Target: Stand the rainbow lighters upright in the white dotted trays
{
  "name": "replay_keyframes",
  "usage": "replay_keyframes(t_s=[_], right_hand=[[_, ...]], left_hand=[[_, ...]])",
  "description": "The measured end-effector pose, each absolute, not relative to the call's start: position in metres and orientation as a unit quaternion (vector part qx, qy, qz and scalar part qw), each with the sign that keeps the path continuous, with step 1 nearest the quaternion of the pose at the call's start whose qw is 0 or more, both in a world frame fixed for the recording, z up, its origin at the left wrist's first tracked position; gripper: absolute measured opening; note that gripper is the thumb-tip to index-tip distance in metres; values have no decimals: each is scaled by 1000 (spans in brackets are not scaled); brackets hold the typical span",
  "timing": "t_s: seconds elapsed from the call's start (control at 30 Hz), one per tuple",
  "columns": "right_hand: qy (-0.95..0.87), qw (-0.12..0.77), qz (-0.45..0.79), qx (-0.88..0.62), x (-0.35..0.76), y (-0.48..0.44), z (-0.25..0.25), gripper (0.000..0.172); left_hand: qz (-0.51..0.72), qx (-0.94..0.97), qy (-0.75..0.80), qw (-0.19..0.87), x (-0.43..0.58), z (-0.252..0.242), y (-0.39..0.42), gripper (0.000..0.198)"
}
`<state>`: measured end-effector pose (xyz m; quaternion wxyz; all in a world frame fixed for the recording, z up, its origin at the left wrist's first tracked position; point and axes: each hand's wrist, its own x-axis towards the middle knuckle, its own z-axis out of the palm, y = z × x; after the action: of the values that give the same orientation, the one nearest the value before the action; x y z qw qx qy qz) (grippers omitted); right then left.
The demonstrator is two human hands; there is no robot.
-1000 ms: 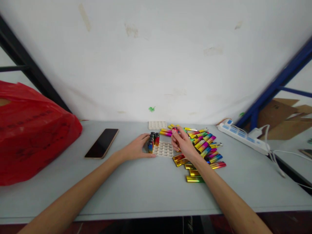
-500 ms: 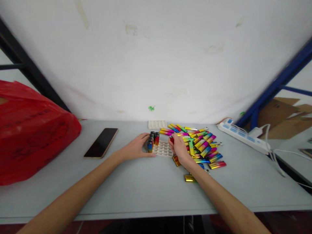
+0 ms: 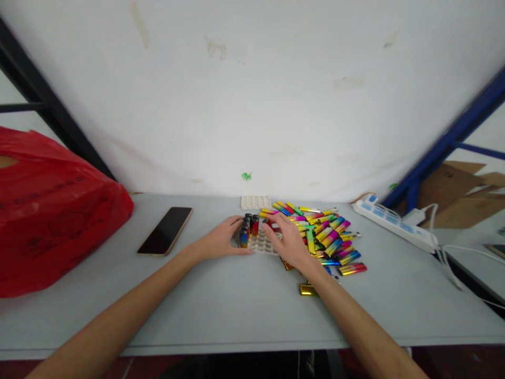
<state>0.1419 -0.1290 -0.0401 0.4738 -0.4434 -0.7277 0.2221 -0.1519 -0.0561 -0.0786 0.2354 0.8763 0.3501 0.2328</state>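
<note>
Several shiny multicoloured lighters [image 3: 244, 237] with dark tops stand upright at the left end of a pale tray [image 3: 260, 244] with rows of hollows. My left hand [image 3: 221, 239] curves loosely about that end, its thumb stretched along the front edge and its other fingers apart by the back lighters. Over the tray's right part, my right hand [image 3: 290, 239] pinches a red lighter [image 3: 266, 222] with a dark top, mostly covered by the fingers. To the right of the tray lies a loose pile of metallic lighters [image 3: 329, 239], partly behind my right hand.
A second pale tray [image 3: 255, 202] lies against the wall. The phone [image 3: 165, 231] rests to the left, near a big red plastic bag [image 3: 63, 210]. At the right are a white power strip [image 3: 394, 223] with cables and, beyond the blue frame, cardboard [image 3: 453, 189].
My right hand has moved left with the red lighter, from the tray's right edge to above its hollows, closer to the standing lighters. My left hand stays in place.
</note>
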Motion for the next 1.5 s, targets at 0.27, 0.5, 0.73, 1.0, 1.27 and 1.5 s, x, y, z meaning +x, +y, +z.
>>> replay_keyframes(t_s=[0.27,0.5,0.73,1.0,1.27,1.5], right_hand=[[-720,486,187,-458,142,-126,-47,42],[-766,426,194,-442,136,-116,-55,39],[-793,377,142,-458,135,-112,-54,45],[-803,313,70,-502,132,-111,-52,42],[-792,326,32,-515,157,-101,-50,42],[-813,208,-20,-544,204,-80,-67,52]], left_hand=[[227,879,347,236,-150,-76,-57,112],[233,882,340,230,-149,-76,-57,110],[238,879,342,232,-151,-77,-56,108],[233,880,347,227,-150,-75,-58,107],[227,877,357,226,-152,-79,-55,111],[214,873,377,221,-150,-78,-57,112]])
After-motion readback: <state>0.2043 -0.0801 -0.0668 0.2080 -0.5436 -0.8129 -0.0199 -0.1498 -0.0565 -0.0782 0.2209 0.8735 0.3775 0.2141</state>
